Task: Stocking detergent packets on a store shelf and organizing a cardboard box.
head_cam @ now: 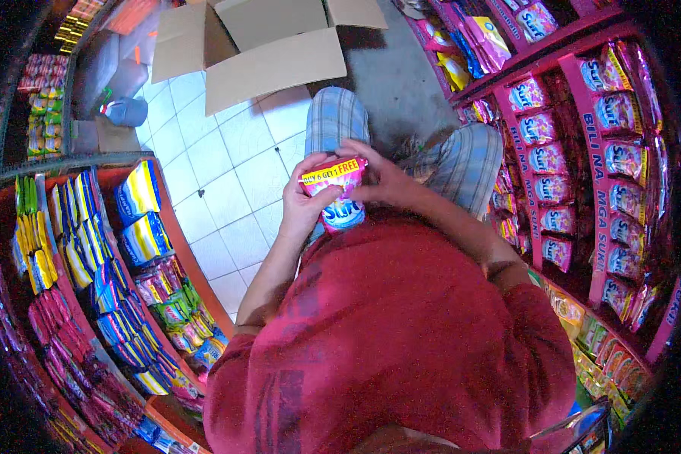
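A pink Surf detergent pack [347,214] with a yellow promotional strip is upright in front of my lap. My left hand [303,196] grips its left side, the thumb pressed across the printed front. At the pack's upper right corner is my right hand [383,179], slightly blurred. Its fingers reach past the top edge and the thumb side lies against the front. The back of the pack and the fingertips behind it are hidden.
An open cardboard box [278,65] stands ahead on the tiled floor [232,181]. Racks of Surf packs [616,153] rise on my right. A low shelf of detergent packets [142,241] lines my left. A bluish plastic jug [126,111] sits beyond it.
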Motion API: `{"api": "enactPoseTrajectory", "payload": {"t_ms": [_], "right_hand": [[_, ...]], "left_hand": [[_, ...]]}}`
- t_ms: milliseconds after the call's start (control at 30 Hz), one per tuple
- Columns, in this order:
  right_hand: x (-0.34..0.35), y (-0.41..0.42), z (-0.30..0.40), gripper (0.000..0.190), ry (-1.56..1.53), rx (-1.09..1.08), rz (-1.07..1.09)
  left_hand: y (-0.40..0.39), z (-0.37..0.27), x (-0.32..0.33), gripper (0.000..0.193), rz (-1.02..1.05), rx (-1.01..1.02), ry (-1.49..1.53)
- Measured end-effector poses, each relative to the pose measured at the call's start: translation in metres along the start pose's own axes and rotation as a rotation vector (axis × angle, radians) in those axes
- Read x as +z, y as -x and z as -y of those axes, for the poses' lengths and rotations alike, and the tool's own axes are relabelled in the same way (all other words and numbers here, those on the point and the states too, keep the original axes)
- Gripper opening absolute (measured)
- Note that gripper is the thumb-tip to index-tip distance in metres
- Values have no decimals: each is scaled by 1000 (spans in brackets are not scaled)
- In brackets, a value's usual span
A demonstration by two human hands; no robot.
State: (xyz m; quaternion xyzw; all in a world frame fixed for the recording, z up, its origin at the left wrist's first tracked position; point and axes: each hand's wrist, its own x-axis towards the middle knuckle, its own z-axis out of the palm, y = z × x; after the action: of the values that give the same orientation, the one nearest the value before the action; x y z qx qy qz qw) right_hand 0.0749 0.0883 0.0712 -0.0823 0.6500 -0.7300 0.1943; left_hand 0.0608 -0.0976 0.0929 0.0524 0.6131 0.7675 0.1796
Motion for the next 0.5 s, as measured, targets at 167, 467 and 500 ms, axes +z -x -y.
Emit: {"api": "enactPoseTrajectory", "payload": {"t_ms": [167, 467, 500], "right_hand": [[0, -6, 26, 62, -3, 65, 36], [-2, -3, 11, 58, 141, -25, 22], [-3, -1, 6, 58, 142, -26, 19]], "left_hand": [[6, 13, -3, 52, -24, 7, 32], [14, 28, -7, 51, 12, 4, -24], [16, 28, -7, 52, 8, -10, -22]]}}
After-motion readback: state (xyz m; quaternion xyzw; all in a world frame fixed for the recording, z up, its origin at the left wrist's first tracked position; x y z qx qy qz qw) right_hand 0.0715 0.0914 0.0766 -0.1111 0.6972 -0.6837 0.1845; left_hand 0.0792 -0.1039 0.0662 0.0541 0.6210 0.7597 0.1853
